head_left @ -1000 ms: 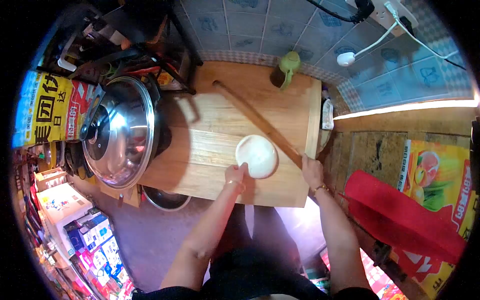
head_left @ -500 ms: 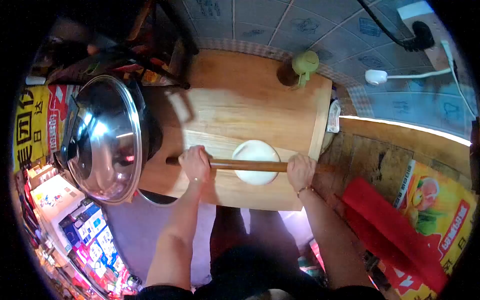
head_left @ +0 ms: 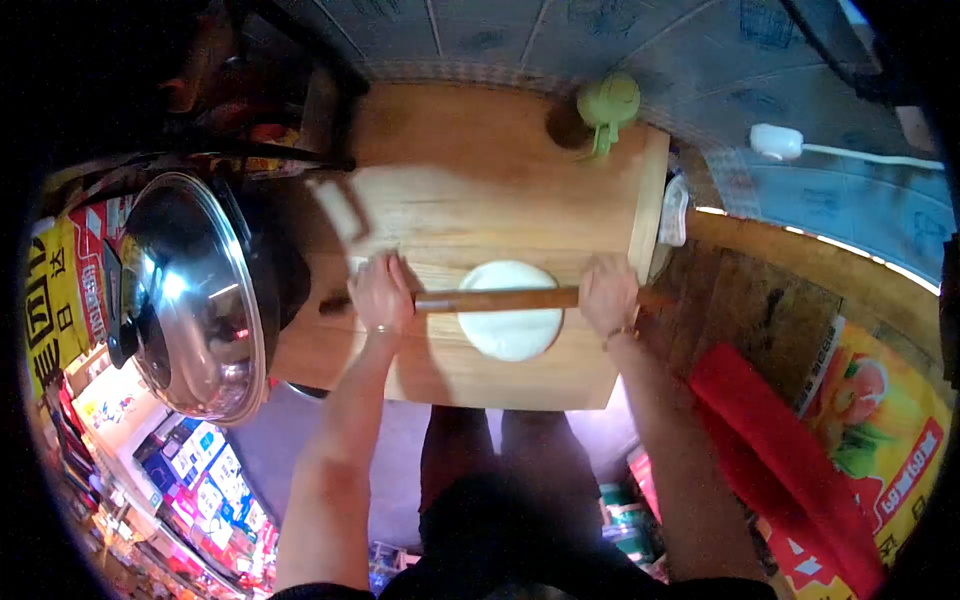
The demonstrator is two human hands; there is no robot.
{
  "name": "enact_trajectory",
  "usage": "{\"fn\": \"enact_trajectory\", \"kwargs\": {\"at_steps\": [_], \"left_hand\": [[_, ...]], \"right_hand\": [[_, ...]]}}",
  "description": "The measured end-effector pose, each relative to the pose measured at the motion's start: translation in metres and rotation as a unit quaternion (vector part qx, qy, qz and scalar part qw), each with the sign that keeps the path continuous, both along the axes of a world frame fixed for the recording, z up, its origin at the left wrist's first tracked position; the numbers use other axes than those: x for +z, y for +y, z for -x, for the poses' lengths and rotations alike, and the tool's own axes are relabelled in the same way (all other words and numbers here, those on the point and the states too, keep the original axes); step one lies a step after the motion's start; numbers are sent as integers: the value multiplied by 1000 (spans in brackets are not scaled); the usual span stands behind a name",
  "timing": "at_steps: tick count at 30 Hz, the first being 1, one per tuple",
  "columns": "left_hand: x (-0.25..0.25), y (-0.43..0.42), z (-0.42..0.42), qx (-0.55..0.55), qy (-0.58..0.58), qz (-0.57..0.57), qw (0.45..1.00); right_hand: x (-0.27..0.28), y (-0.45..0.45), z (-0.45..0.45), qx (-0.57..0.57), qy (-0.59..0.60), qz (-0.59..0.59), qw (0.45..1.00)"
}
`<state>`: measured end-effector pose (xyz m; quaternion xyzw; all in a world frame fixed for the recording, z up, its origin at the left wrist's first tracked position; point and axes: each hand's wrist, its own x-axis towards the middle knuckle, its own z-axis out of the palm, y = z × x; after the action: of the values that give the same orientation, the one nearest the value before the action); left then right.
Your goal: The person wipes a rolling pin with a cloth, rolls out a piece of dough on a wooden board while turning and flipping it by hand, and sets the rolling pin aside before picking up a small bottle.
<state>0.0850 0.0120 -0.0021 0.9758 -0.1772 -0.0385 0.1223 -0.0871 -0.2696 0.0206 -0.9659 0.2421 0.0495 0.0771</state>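
A round white piece of dough [head_left: 512,335] lies flat on the wooden board [head_left: 450,225]. Across its upper half rests a brown wooden rolling pin [head_left: 500,299], roughly level from left to right. My left hand [head_left: 381,290] is closed on the pin to the left of the dough. On the right side, my right hand [head_left: 608,292] grips the pin near the board's right edge. Both arms reach forward from below. The pin's dark ends stick out past both hands.
Left of the board stands a pan with a glass lid [head_left: 195,300]. A green pitcher-like container [head_left: 608,100] is at the back right, by the tiled wall. A red cloth-like strip [head_left: 770,460] and a yellow printed sheet [head_left: 875,430] lie to the right. A white plug [head_left: 776,142] hangs nearby.
Both hands have pushed the rolling pin forward, toward the dough's far side. The dough looks slightly wider. The whole view has shifted and tilted a little.
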Motion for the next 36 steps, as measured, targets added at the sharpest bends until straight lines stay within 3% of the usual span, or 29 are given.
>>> {"fn": "enact_trajectory", "kwargs": {"at_steps": [2,4,5,6,8,10,13,15,17,18,20,22,24,27,28,30,32,33,34,35,36], "left_hand": [[2,-15,-19,-10,-14,48,999],[3,-14,-14,1,-56,81,995],[-11,7,10,-12,-95,-25,995],[-21,29,38,-33,-94,-22,995],[-5,33,56,3,-41,-11,999],[-2,4,16,-20,-52,-22,998],[-5,-34,-32,6,-34,47,998],[-11,-24,-22,19,-14,40,999],[-12,9,20,-52,-65,-59,995],[-17,26,42,-47,-111,-28,992],[-13,24,47,-18,-64,-33,997],[-11,-16,-5,42,-5,-24,999],[-8,-41,-49,57,29,69,996],[-18,-18,-15,35,-59,-5,998],[-26,7,17,6,-109,-21,994],[-13,23,53,44,-34,56,997],[-18,6,22,23,-61,-24,998],[-17,-13,-10,14,-54,22,998],[-9,-34,-37,58,3,-4,998],[2,-55,-55,109,49,50,992],[-3,-58,-63,80,4,96,992]], "right_hand": [[1,-1,-6,3,21,-4,1000],[3,4,-2,-53,-76,-5,996],[-12,15,28,-28,-39,95,994],[-8,23,36,-29,-45,98,994],[0,43,51,-57,-85,7,995],[-2,16,22,-50,-27,-6,998],[-2,-16,-18,-20,20,-25,999],[-1,-13,-18,-46,-39,-12,998],[1,20,27,-38,-71,6,997],[-1,32,42,-26,-112,29,993],[-3,26,37,-23,-111,20,993],[-10,-15,-11,31,-20,-18,999],[-2,-30,-45,58,-55,22,997],[12,-11,-27,1,-59,15,998],[-7,6,4,-16,-76,14,997],[5,23,18,-4,-161,46,986],[-3,4,-6,2,-89,8,996],[-7,-12,-23,9,-17,-26,999],[-12,-25,-42,11,-17,-25,1000],[-16,-36,-61,9,-62,5,998],[-18,-38,-68,7,-104,32,994]]}}
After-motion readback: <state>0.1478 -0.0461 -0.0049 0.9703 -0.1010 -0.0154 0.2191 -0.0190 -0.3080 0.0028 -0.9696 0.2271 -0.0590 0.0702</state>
